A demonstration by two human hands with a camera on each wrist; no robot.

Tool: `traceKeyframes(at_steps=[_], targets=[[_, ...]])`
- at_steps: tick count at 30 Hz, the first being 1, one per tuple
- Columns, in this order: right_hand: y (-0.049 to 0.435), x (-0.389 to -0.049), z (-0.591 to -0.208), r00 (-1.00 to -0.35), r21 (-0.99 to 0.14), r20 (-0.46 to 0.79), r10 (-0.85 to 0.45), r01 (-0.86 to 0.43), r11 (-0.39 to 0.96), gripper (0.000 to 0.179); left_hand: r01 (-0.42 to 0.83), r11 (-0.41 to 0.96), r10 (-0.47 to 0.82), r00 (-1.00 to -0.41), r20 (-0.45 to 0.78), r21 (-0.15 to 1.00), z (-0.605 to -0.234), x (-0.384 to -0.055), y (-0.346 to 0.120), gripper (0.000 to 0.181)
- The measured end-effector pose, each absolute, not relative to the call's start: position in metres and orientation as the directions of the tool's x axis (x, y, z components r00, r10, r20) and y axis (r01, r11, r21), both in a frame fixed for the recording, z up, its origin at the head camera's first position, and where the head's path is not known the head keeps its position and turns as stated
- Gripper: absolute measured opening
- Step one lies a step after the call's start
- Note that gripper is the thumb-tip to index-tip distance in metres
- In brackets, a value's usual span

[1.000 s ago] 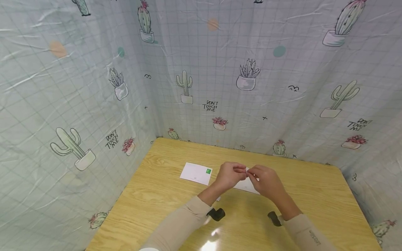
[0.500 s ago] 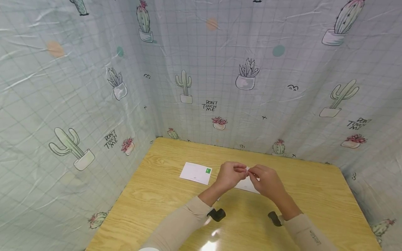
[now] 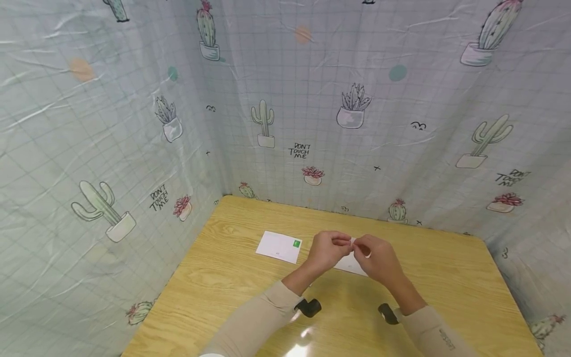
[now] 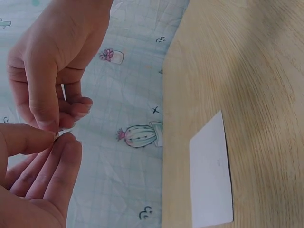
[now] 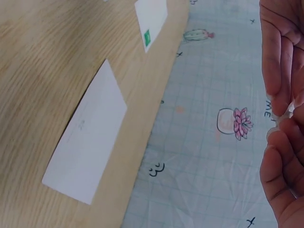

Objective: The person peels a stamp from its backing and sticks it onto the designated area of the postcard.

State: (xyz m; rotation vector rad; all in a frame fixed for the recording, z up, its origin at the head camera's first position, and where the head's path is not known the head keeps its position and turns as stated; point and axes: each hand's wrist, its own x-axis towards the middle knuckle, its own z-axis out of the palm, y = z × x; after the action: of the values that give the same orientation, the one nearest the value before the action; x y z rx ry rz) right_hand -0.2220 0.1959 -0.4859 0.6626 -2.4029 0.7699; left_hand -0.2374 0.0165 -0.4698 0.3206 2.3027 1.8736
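My left hand [image 3: 325, 252] and right hand [image 3: 380, 258] meet fingertip to fingertip above the table. Between them they pinch a tiny whitish piece [image 5: 288, 114], mostly hidden by the fingers; I cannot tell what it is. Thumb and forefinger of the right hand form a rounded gap in the head view. Below and behind the hands lies a plain white envelope-like sheet [image 3: 350, 266], partly covered by them; faint small print shows on it in the right wrist view. To the left, a similar white envelope [image 3: 276, 246] bears a green stamp [image 3: 296, 243] in one corner.
The wooden table [image 3: 232, 277] runs back to a cactus-print curtain [image 3: 285, 109], which also hangs along its left and right sides. A small bit of white paper [image 3: 311, 285] peeks out beside the left forearm. Black wrist-camera mounts [image 3: 309, 307] hang under both sleeves.
The right thumb and forefinger have bent, widening the gap between them. The left hand stays nearly still. Both envelopes lie where they were.
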Motion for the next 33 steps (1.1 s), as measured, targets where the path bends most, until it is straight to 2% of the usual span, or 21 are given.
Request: traceKeyframes(at_steps=[11, 17, 21, 24, 28, 33], targets=[[0.1951, -0.2217, -0.4876, -0.813, -0.600, 0.563, -0.145, -0.524, 0.605, 0.013, 0.026, 0.109, 0.242, -0.970, -0.001, 0.994, -0.4679, -0.2359, 0.0191, 0.019], [0.1956, -0.2207, -0.4897, -0.839, -0.655, 0.535, -0.097, -0.484, 0.581, 0.011, 0.035, 0.085, 0.244, -0.970, 0.014, 0.996, -0.4678, -0.2340, 0.0196, 0.019], [0.1968, -0.2182, -0.4889, -0.878, -0.698, 0.474, -0.061, -0.417, 0.583, 0.003, 0.029, 0.078, 0.247, -0.969, 0.009, 0.997, -0.4680, -0.2334, 0.0199, 0.019], [0.1978, -0.2169, -0.4879, -0.899, -0.723, 0.436, -0.041, -0.376, 0.580, 0.005, 0.027, 0.072, 0.249, -0.968, 0.009, 0.997, -0.4679, -0.2332, 0.0203, 0.019], [0.1988, -0.2166, -0.4881, -0.863, -0.690, 0.500, -0.076, -0.450, 0.567, 0.002, 0.034, 0.078, 0.251, -0.968, 0.014, 0.996, -0.4669, -0.2323, 0.0203, 0.019], [0.1998, -0.2176, -0.4900, -0.730, -0.529, 0.660, -0.176, -0.618, 0.581, 0.018, 0.036, 0.095, 0.237, -0.971, 0.013, 0.995, -0.4653, -0.2317, 0.0195, 0.019]])
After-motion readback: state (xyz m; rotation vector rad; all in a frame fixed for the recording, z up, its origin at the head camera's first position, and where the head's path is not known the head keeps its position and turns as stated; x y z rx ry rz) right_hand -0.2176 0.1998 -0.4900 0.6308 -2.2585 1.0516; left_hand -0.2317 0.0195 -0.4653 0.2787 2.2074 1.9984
